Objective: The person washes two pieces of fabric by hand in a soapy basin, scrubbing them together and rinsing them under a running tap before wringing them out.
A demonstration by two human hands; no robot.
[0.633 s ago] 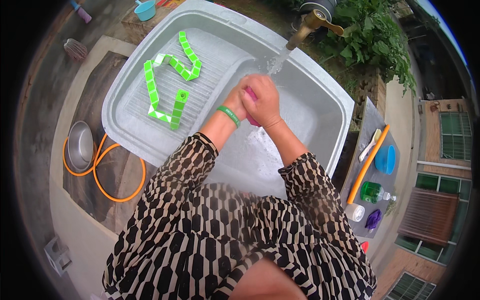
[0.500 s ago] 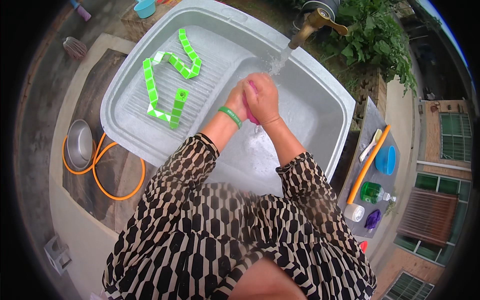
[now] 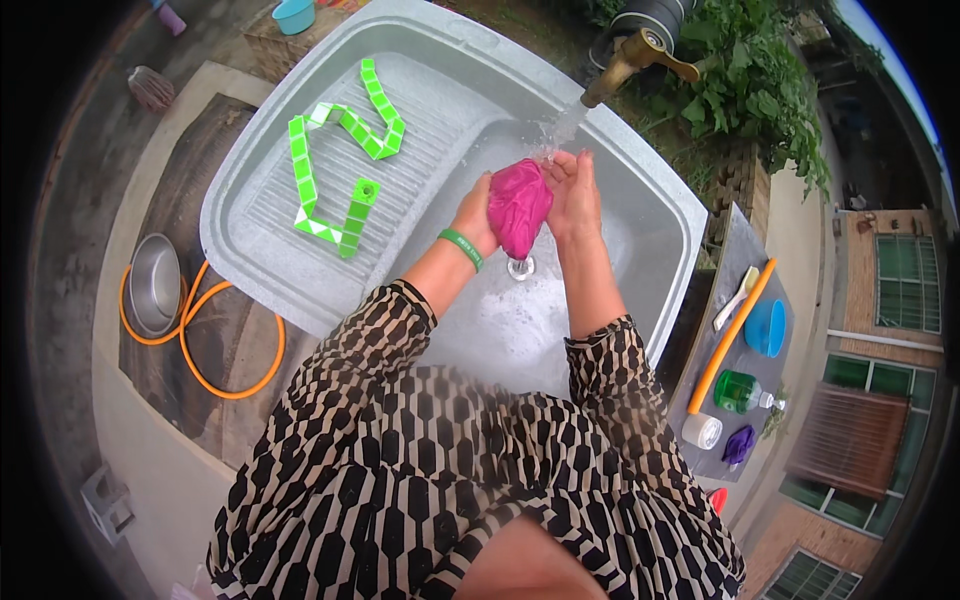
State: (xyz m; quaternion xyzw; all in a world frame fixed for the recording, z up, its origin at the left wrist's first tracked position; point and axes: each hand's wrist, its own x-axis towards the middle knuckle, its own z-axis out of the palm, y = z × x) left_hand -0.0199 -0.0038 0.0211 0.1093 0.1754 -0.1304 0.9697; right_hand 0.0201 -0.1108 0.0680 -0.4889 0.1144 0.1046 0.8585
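Magenta crumpled cloth (image 3: 520, 205), wet and bunched into a soft lump, sits pressed between both hands under the water stream from a brass tap (image 3: 630, 65). Left hand (image 3: 478, 212), a green band on its wrist, cups its left side; right hand (image 3: 572, 192) closes against its right. Below lies the grey plastic basin (image 3: 655, 180) with foamy water; on its ribbed left board rests a green segmented zigzag toy (image 3: 335, 150).

Wet magenta cloth (image 3: 518, 205); matt grey ribbed plastic sink (image 3: 300, 290); brass tap (image 3: 625, 62); glossy green plastic puzzle (image 3: 340, 150).
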